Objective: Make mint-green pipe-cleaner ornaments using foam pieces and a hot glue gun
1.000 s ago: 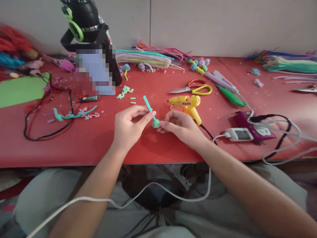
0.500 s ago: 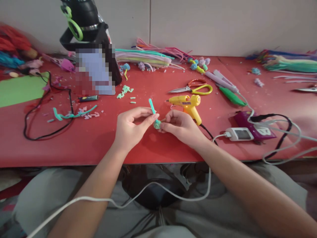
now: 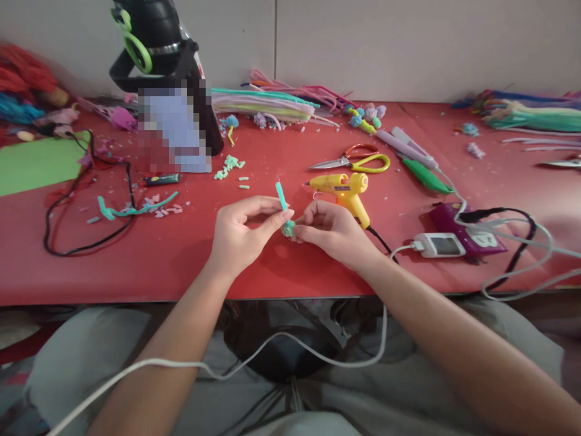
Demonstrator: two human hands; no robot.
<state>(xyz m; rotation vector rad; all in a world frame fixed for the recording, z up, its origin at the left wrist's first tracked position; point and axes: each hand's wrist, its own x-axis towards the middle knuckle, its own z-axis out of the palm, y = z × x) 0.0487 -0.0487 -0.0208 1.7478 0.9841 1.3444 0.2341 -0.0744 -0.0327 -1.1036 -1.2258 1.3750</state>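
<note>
Between thumb and fingers, my left hand [image 3: 247, 233] pinches a short turquoise pipe cleaner [image 3: 281, 197], whose free end points up and away. At its lower end is a small pale green fuzzy ball [image 3: 288, 229]. My right hand [image 3: 329, 231] is closed on the right side of that ball, thumb and fingertips pressed together. Both hands are just above the front of the red table [image 3: 263, 278]. Just beyond my right hand lies a yellow glue gun [image 3: 347, 188], its nozzle pointing left.
Scissors [image 3: 349, 160] lie behind the glue gun. A lilac hair straightener [image 3: 406, 148] and a purple pouch [image 3: 467, 233] with cables are at right. A black bottle [image 3: 158, 42], bundled pipe cleaners [image 3: 267, 106] and green clippings [image 3: 230, 166] are farther back. A black cord [image 3: 48, 224] loops at left.
The turquoise pipe cleaner's free end has shifted slightly right and down. Both hands keep almost the same place and grip.
</note>
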